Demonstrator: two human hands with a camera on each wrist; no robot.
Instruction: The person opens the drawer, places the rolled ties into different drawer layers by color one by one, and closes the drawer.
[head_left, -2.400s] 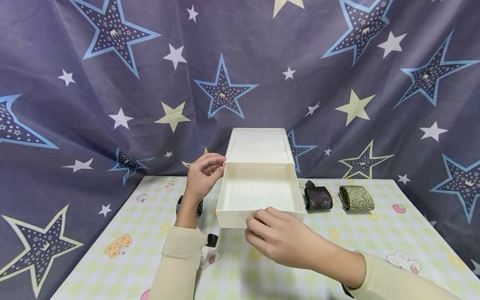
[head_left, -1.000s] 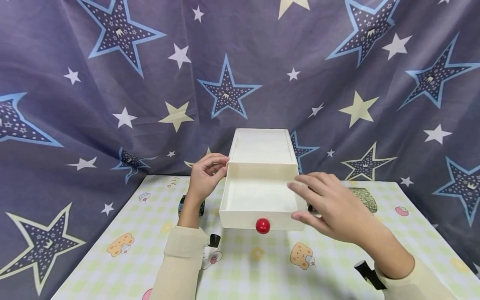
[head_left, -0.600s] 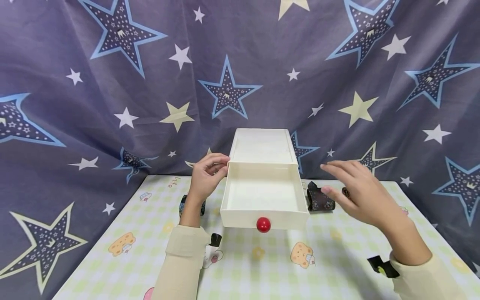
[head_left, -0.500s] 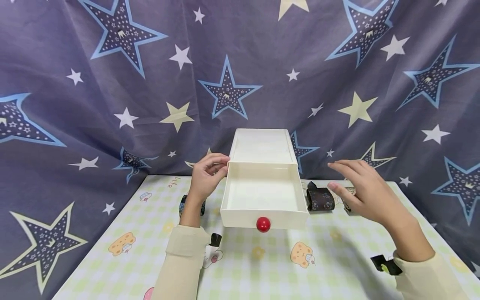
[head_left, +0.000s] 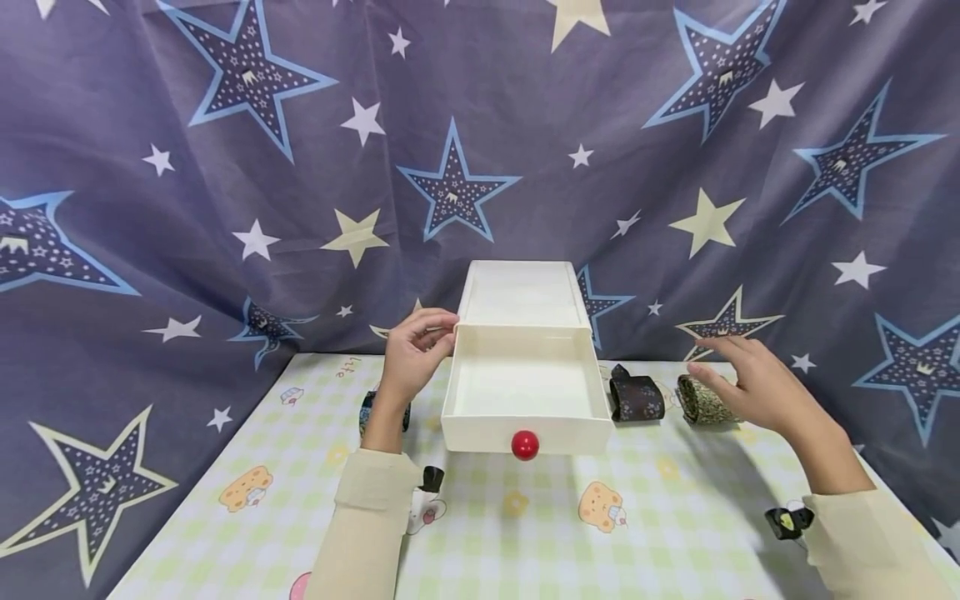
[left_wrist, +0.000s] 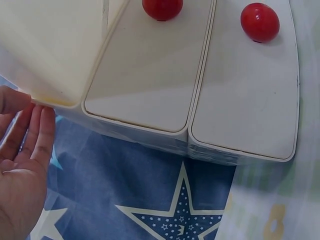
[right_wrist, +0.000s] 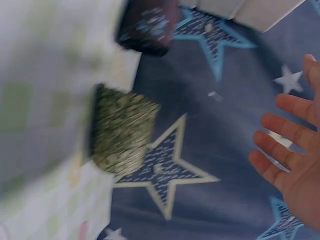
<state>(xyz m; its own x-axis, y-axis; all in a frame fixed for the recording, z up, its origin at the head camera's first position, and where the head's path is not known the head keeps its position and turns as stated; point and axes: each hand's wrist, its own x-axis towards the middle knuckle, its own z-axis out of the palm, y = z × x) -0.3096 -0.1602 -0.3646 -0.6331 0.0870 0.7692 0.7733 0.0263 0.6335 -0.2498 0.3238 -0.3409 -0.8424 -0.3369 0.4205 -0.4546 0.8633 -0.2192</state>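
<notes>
Right hand (head_left: 757, 390) fingers spread, holding nothing, just beside green roll (head_left: 703, 400)

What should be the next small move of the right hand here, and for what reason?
Probably lower the right hand a little and close its fingers on the green roll. The hand is open and hovers right beside that roll without gripping it, the top drawer is pulled out and looks empty, and the left hand steadies the cabinet's corner.
</notes>
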